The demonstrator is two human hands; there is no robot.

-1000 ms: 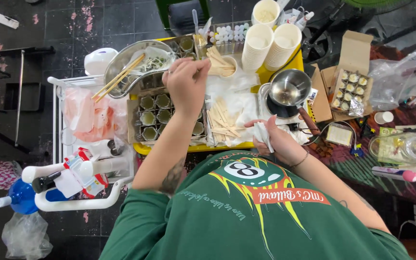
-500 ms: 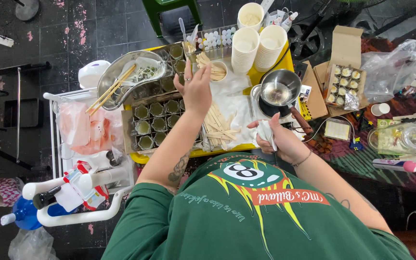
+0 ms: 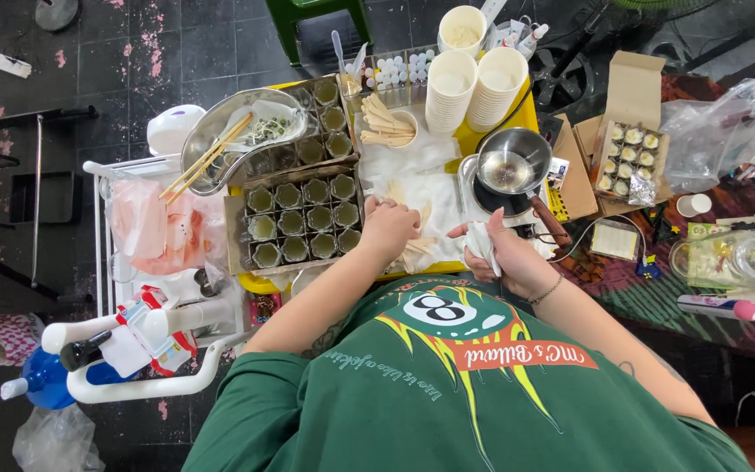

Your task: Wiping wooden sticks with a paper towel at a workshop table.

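My left hand point(image 3: 391, 229) lies curled over a loose pile of flat wooden sticks point(image 3: 414, 255) on a white cloth point(image 3: 412, 175) at the near edge of the yellow tray point(image 3: 528, 114). It appears to grip some of them. My right hand point(image 3: 507, 255) is closed on a crumpled white tissue point(image 3: 481, 240), just in front of a small metal pan point(image 3: 510, 166). A box of several small green-filled cups point(image 3: 299, 223) stands directly left of my left hand. A small cup holding more sticks point(image 3: 392, 131) stands farther back.
Stacks of white paper cups point(image 3: 474, 87) stand at the back. An oval metal dish with chopsticks point(image 3: 238, 140) is at left. A cardboard box of small jars point(image 3: 626, 153) sits at right. A white cart point(image 3: 133, 385) with bottles and a pink bag point(image 3: 146, 223) stands at left.
My left hand has drawn back from the far cup of sticks to the loose pile at the near edge. My right hand keeps the tissue and has shifted slightly.
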